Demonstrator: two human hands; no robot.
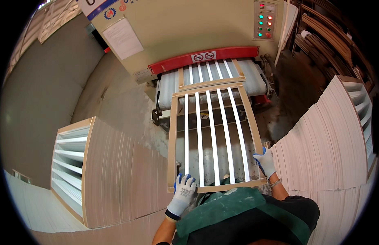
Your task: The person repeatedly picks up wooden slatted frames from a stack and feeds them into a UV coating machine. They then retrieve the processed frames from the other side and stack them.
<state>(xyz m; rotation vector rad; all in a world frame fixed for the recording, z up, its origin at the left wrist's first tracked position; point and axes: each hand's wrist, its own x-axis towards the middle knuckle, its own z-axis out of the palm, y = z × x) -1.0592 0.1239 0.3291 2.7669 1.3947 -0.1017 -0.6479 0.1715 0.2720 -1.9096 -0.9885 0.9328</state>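
A rectangular slatted panel (pixel 212 139), with a tan border and several white bars, stretches from my body to a machine's belt. My left hand (pixel 183 194), in a white glove with blue fingertips, is closed over its near left corner. Lower on the right rail, my gloved right hand (pixel 265 162) grips the panel's edge with its thumb on top. The far end of this panel rests at the front of the conveyor belt (pixel 254 83). Just beyond it, a second slatted panel (pixel 212 85) lies on the belt, partly hidden under a red guard bar (pixel 173 63).
A beige machine (pixel 185 28) stands ahead, with a lit control panel (pixel 265 24) at its upper right. Tall stacks of similar panels flank me, one at left (pixel 128 175) and one at right (pixel 320 143). Long brown boards (pixel 328 36) lie at the far right.
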